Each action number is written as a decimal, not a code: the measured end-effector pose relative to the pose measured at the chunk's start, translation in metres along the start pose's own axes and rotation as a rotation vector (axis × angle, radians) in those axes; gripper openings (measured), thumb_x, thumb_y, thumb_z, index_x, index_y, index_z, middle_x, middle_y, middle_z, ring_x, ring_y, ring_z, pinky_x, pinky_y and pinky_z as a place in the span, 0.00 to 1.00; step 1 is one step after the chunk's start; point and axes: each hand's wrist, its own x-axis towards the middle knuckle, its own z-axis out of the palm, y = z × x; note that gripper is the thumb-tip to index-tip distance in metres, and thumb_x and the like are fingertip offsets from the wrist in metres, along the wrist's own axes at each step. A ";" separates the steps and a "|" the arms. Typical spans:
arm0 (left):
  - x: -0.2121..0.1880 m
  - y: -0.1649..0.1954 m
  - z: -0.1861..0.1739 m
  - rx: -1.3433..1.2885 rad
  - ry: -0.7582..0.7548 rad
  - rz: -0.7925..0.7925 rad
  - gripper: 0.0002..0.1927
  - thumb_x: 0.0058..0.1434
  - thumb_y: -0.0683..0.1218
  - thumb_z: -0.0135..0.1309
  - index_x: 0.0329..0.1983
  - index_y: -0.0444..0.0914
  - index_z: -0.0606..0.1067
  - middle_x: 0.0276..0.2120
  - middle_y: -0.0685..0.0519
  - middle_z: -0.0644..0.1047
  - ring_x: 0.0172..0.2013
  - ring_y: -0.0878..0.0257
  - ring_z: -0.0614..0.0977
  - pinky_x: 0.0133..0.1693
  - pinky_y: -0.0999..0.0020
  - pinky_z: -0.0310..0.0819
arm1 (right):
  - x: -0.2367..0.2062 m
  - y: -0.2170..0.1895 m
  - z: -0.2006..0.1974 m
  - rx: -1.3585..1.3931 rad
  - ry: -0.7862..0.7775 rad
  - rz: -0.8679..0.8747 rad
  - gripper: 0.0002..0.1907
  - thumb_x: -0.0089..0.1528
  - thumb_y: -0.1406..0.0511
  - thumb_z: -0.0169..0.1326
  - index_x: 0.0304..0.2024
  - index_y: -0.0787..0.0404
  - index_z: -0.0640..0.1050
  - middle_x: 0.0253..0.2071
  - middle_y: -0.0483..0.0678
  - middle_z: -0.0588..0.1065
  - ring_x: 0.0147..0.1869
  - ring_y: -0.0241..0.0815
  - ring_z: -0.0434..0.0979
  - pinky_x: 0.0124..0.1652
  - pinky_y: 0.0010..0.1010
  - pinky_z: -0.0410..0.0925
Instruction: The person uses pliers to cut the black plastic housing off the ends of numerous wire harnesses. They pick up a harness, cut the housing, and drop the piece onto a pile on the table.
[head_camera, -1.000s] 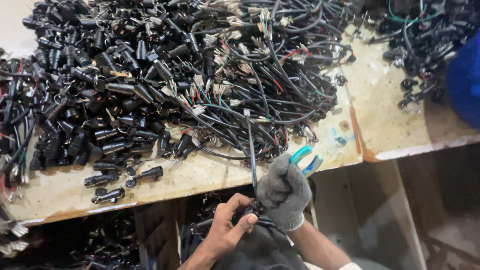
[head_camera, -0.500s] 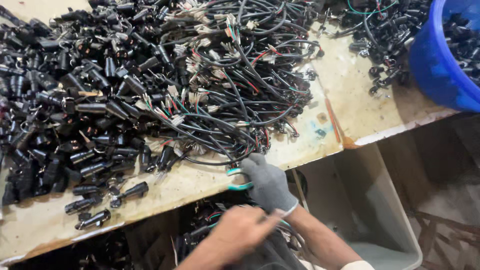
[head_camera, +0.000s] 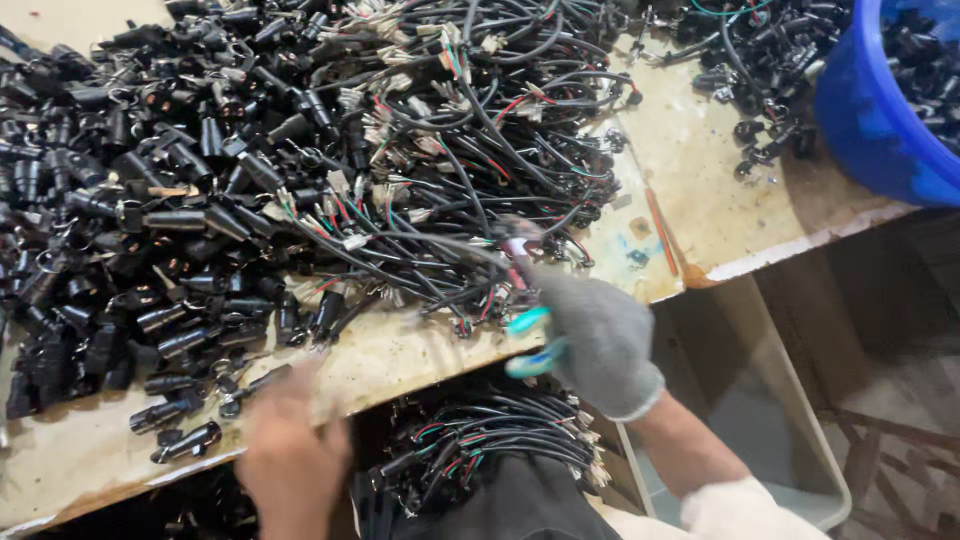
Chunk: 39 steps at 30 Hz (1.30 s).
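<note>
**A:** What does the gloved right hand (head_camera: 600, 340) hold?

**B:** Clad in a grey knitted glove, it is closed around a pair of pliers with teal plastic handles (head_camera: 528, 342). The handles jut out to the left of the fist. It sits at the near edge of the worn pale wooden workbench (head_camera: 700, 215), touching the near fringe of the tangled heap of black rubber-sheathed wire harnesses with red, green and white leads (head_camera: 450, 150).

**A:** And the bare left hand (head_camera: 292, 455)?

**B:** Blurred, at the near left edge of the bench; whether it is open or gripping cannot be told. Nearest to it lie glossy black cylindrical plastic connectors (head_camera: 185, 440).

**A:** What surrounds them?

**B:** A large pile of such connectors covers the far left. A round blue plastic tub (head_camera: 870, 130), holding more black parts, stands far right. A second bundle of black cables with white plug ends (head_camera: 490, 445) lies below the bench edge, near the person. A pale rectangular plastic bin (head_camera: 790, 400) sits lower right.
</note>
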 end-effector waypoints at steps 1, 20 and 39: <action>0.014 -0.009 -0.002 0.146 0.068 -0.062 0.23 0.63 0.48 0.57 0.61 0.36 0.78 0.52 0.42 0.77 0.45 0.43 0.78 0.43 0.52 0.75 | 0.004 -0.003 0.005 -0.028 0.025 -0.069 0.26 0.55 0.72 0.62 0.57 0.61 0.76 0.37 0.45 0.73 0.34 0.45 0.74 0.35 0.38 0.68; 0.004 -0.049 0.020 -0.111 0.114 -0.003 0.19 0.62 0.42 0.56 0.58 0.39 0.76 0.54 0.45 0.78 0.56 0.48 0.78 0.61 0.55 0.67 | -0.049 0.033 0.039 -0.131 -0.213 0.199 0.23 0.54 0.68 0.63 0.53 0.59 0.76 0.45 0.53 0.76 0.41 0.56 0.79 0.38 0.45 0.71; -0.024 0.071 0.076 -1.338 -0.509 -0.184 0.11 0.58 0.48 0.53 0.31 0.34 0.76 0.26 0.54 0.75 0.31 0.69 0.74 0.36 0.73 0.68 | -0.052 0.041 0.034 -0.018 -0.082 0.169 0.18 0.52 0.69 0.63 0.45 0.60 0.77 0.37 0.51 0.77 0.38 0.54 0.79 0.36 0.41 0.71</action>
